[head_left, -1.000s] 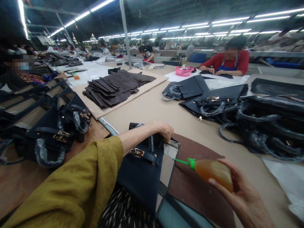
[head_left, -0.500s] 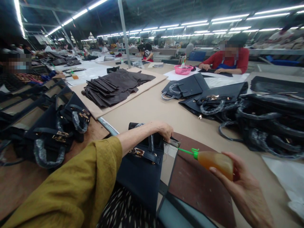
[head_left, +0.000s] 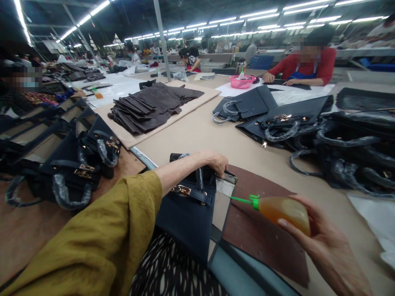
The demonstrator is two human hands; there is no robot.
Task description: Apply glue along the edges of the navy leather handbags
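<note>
A dark navy handbag (head_left: 185, 222) with a gold clasp lies before me, its beige side panel facing right. My left hand (head_left: 218, 163) is closed on the bag's top edge near the far end of that panel. My right hand (head_left: 321, 234) wraps round a bottle (head_left: 284, 210) of amber liquid, tilted on its side. The bottle's thin green nozzle points left, its tip at the edge of the beige side panel. A brown board (head_left: 265, 238) lies under the bottle and beside the bag.
Dark leather pieces (head_left: 151, 107) are stacked on a beige board at the back. Finished-looking bags (head_left: 284, 119) with wrapped handles lie at the right, and more bags (head_left: 70, 172) stand at the left. A pink basket (head_left: 242, 82) sits near a person in a red top.
The nozzle tip has moved from near the panel's top end down along its edge. The view has shifted slightly. Both hands keep their hold.
</note>
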